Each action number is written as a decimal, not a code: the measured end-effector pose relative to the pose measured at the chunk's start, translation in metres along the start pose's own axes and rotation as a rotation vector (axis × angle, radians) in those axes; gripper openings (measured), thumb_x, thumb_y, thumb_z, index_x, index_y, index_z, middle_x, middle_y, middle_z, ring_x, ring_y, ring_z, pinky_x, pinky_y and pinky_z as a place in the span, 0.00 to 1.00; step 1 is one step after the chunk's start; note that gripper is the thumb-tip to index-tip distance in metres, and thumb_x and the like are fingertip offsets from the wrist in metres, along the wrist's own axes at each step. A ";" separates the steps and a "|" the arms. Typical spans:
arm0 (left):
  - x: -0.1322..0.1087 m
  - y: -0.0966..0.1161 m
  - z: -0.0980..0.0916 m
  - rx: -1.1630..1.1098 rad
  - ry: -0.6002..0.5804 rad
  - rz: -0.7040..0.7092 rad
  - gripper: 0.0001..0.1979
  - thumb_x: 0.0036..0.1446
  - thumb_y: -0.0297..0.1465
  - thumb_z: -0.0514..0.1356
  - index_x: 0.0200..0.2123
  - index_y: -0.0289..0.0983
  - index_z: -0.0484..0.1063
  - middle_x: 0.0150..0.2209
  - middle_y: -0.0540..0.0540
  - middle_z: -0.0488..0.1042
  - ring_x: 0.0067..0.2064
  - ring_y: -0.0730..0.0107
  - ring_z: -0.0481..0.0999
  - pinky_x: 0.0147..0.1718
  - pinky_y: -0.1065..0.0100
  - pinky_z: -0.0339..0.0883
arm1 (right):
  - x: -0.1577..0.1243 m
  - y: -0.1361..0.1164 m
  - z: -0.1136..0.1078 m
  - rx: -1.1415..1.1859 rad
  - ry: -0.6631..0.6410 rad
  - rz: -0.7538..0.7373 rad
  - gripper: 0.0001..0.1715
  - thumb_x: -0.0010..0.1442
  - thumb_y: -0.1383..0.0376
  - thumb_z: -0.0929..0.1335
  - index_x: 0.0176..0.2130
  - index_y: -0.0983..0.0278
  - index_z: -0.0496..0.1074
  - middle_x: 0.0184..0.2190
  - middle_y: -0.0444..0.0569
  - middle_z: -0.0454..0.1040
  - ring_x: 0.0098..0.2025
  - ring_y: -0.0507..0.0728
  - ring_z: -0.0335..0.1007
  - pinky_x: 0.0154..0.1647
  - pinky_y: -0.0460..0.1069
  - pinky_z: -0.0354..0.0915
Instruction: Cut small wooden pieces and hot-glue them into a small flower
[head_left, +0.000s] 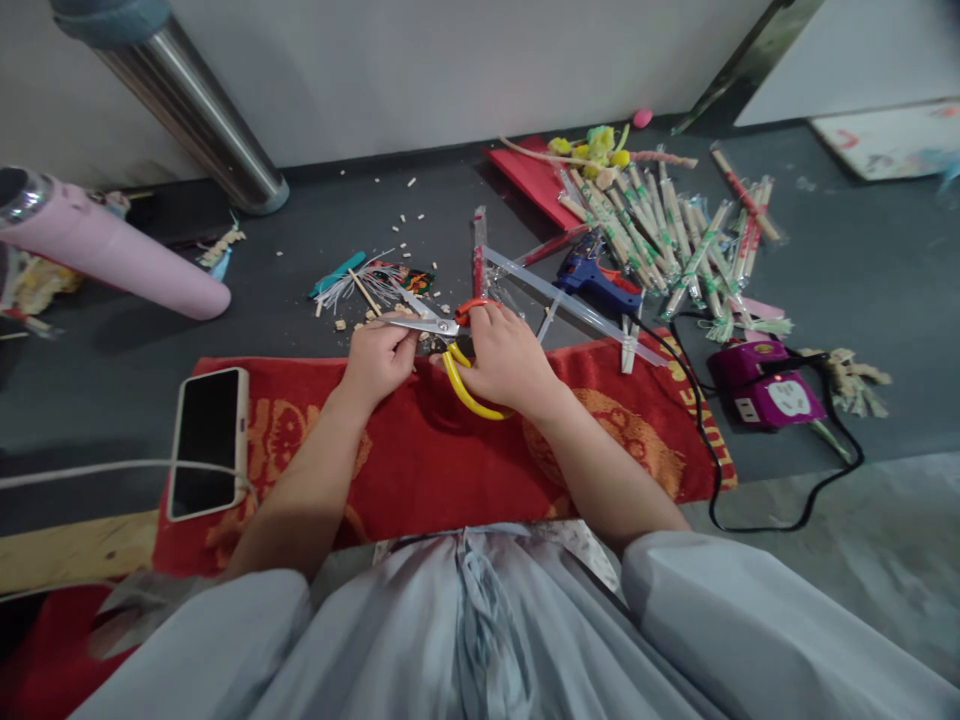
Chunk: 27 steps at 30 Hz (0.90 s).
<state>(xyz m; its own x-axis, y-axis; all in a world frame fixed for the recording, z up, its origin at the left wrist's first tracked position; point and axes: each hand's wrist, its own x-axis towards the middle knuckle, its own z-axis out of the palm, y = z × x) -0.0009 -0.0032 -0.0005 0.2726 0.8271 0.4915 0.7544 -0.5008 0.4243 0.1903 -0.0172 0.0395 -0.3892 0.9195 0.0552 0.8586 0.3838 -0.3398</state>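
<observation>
Scissors [442,327], one handle loop orange-red and the other yellow, sit at the centre of the frame with their blades spread and pointing left. The person's right hand [511,362] grips them, fingers at the orange-red loop and thumb side by the yellow one. The left hand [381,362] is curled just left of the pivot, thumb and forefinger close together, near the lower blade; whether it pinches something small cannot be told.

Below both hands, a red towel [442,480] with orange patterns stretches across the middle of the frame. A phone [210,443] with a dark screen lies on its left end, with a white cable [112,466] crossing it. Just above the hands, pale crumbs [405,222], white strands [352,290] and a teal piece [347,268] are scattered on the dark tabletop [315,225].

Right of centre are a translucent strip [581,308] and a blue glue gun [607,288]. Wrapped sticks [652,235] are heaped at the upper right, beside a red sheet [529,185]. A purple box [769,388] stands at the right, a black cord [705,430] looping near it. A pink tumbler [127,250] and a steel bottle [199,110] occupy the upper left.
</observation>
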 end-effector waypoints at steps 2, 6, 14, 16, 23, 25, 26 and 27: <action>0.000 0.000 0.000 0.008 0.004 -0.002 0.15 0.59 0.33 0.51 0.31 0.38 0.77 0.35 0.44 0.81 0.38 0.65 0.79 0.39 0.66 0.71 | 0.001 -0.001 0.000 -0.005 -0.006 0.017 0.38 0.59 0.41 0.58 0.47 0.72 0.67 0.47 0.63 0.72 0.49 0.67 0.68 0.51 0.57 0.62; 0.000 -0.001 0.001 0.046 0.017 0.002 0.16 0.59 0.33 0.50 0.26 0.37 0.75 0.29 0.44 0.80 0.33 0.66 0.78 0.33 0.67 0.69 | 0.001 -0.003 0.000 -0.016 -0.022 0.048 0.36 0.60 0.43 0.58 0.46 0.72 0.67 0.44 0.61 0.73 0.48 0.67 0.70 0.49 0.55 0.63; 0.001 0.002 0.000 0.076 0.025 0.024 0.16 0.57 0.32 0.50 0.19 0.38 0.68 0.20 0.47 0.72 0.25 0.70 0.71 0.25 0.69 0.62 | -0.001 -0.008 -0.004 -0.047 -0.057 0.083 0.33 0.61 0.46 0.57 0.46 0.72 0.67 0.44 0.62 0.75 0.45 0.66 0.72 0.44 0.54 0.65; 0.001 0.001 0.000 0.072 0.031 0.022 0.16 0.58 0.32 0.50 0.19 0.38 0.68 0.19 0.47 0.72 0.25 0.70 0.71 0.25 0.69 0.62 | 0.000 -0.007 -0.003 -0.038 -0.055 0.080 0.34 0.61 0.45 0.57 0.47 0.71 0.67 0.44 0.62 0.74 0.45 0.66 0.72 0.44 0.54 0.64; 0.003 0.003 -0.002 -0.053 -0.013 -0.059 0.14 0.58 0.33 0.51 0.25 0.38 0.73 0.30 0.45 0.79 0.36 0.67 0.78 0.37 0.68 0.70 | 0.002 0.001 0.004 0.019 -0.005 0.000 0.40 0.59 0.41 0.57 0.49 0.72 0.65 0.48 0.63 0.71 0.50 0.67 0.67 0.52 0.56 0.61; 0.004 0.004 -0.004 -0.102 -0.022 -0.075 0.14 0.59 0.34 0.51 0.24 0.37 0.71 0.28 0.45 0.78 0.36 0.67 0.78 0.38 0.67 0.70 | 0.001 0.002 0.004 0.019 0.006 -0.016 0.41 0.59 0.40 0.57 0.49 0.72 0.65 0.48 0.64 0.71 0.50 0.67 0.66 0.52 0.57 0.60; 0.004 0.005 -0.005 -0.124 -0.025 -0.081 0.14 0.59 0.34 0.52 0.24 0.37 0.70 0.27 0.45 0.77 0.36 0.67 0.78 0.39 0.67 0.70 | 0.001 0.002 0.003 0.017 0.007 -0.023 0.41 0.59 0.39 0.57 0.49 0.72 0.65 0.48 0.64 0.71 0.50 0.67 0.66 0.52 0.57 0.60; 0.004 0.006 -0.006 -0.144 -0.028 -0.086 0.14 0.59 0.34 0.52 0.24 0.38 0.70 0.27 0.45 0.77 0.36 0.67 0.78 0.39 0.67 0.70 | 0.000 0.001 0.003 0.016 0.006 -0.028 0.40 0.59 0.39 0.56 0.49 0.72 0.65 0.48 0.63 0.70 0.50 0.67 0.66 0.52 0.57 0.60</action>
<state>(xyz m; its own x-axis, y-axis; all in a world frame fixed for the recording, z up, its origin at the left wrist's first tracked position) 0.0008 -0.0043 0.0088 0.2284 0.8743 0.4283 0.6832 -0.4573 0.5693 0.1907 -0.0167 0.0365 -0.4106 0.9091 0.0703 0.8422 0.4077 -0.3528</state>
